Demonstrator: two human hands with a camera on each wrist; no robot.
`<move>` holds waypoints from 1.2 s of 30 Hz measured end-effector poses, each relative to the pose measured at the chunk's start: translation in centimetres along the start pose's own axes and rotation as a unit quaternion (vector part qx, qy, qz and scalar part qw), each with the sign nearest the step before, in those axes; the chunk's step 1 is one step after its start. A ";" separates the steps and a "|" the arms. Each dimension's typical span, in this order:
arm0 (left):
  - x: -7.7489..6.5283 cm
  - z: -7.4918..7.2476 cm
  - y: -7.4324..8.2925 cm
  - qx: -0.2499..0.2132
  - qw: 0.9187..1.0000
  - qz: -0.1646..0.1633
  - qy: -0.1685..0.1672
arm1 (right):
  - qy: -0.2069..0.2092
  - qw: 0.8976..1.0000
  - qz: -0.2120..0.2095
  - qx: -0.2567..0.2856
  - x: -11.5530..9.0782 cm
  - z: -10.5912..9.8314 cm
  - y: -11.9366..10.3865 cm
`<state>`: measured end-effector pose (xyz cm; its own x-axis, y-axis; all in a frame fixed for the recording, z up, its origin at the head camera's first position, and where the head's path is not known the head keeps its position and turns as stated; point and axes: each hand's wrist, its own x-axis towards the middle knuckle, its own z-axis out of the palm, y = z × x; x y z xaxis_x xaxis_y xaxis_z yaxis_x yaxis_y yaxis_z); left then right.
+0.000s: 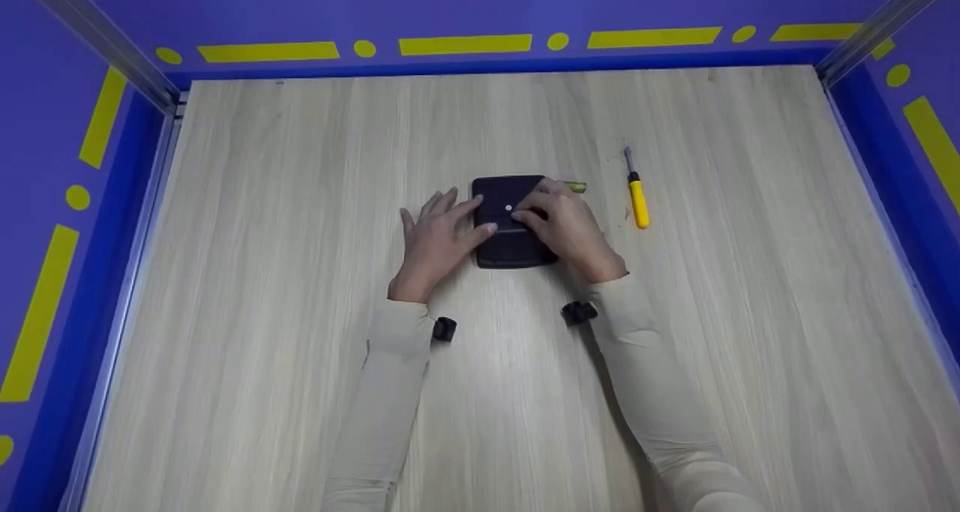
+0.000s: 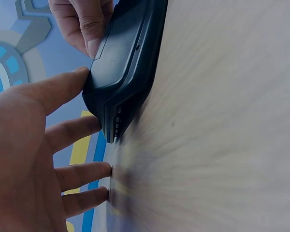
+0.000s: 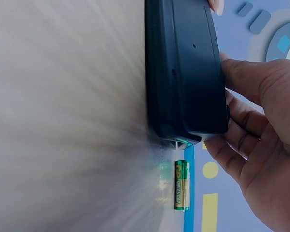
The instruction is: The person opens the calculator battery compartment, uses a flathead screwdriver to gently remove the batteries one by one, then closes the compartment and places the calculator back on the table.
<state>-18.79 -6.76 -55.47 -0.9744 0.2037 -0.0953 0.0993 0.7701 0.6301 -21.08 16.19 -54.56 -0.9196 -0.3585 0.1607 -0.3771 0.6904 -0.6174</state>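
A black, flat box-shaped plastic device (image 1: 513,248) with a small white round spot on top lies on the table between both hands. My left hand (image 1: 435,251) is at its left side, fingers spread and fairly straight. In the left wrist view, that thumb and index finger touch the device's edge. My right hand (image 1: 571,227) bends over its right side, thumb and forefinger close together at the top face. Whether anything small sits between those fingertips is hidden. A green battery (image 3: 182,185) lies just beyond the device's far right corner, partly behind the right hand in the head view.
To the right lies a screwdriver (image 1: 637,197) with a yellow handle, its tip toward the back. Tiny dark specks are near the tip. Blue walls with yellow marks (image 1: 465,44) border the wood-grain table (image 1: 300,160).
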 end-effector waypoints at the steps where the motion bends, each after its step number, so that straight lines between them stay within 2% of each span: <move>1: 0.0 0.0 0.0 0.000 1.000 0.000 0.000 | 0.000 1.000 0.000 0.000 0.0 0.0 0.0; 8: -0.1 0.1 0.0 -0.001 1.000 0.004 -0.001 | -0.020 1.000 0.010 -0.001 -0.2 -0.5 -0.4; 12: -0.2 0.0 0.2 -0.019 1.000 0.008 0.005 | -0.015 0.999 0.050 -0.005 -0.4 -1.3 -0.6; 17: -0.2 -0.3 0.4 -0.077 0.997 0.011 0.015 | 0.007 0.993 0.117 0.016 -0.5 -2.4 -0.6; 20: -0.4 -0.5 0.6 -0.142 0.990 0.000 0.018 | 0.007 0.986 0.163 0.040 -0.4 -2.8 -0.5; 23: -0.5 -0.7 0.8 -0.215 0.976 -0.023 0.025 | 0.000 0.977 0.206 0.062 -0.4 -3.0 -0.3; 28: -0.5 -0.9 1.0 -0.333 0.940 -0.067 0.016 | -0.024 0.964 0.250 0.086 -0.4 -3.1 0.0; 32: -0.4 -0.9 1.1 -0.396 0.913 -0.095 -0.006 | -0.040 0.961 0.256 0.096 -0.3 -3.0 0.3; 36: -0.3 -0.9 1.1 -0.440 0.891 -0.112 -0.014 | -0.047 0.961 0.251 0.102 -0.2 -2.9 0.4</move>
<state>-18.59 -6.52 -54.09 -0.9435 0.1291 -0.3052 -0.3047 0.0238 0.9522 -21.32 18.37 -52.60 -0.9624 -0.0744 -0.2612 0.1497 0.6571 -0.7387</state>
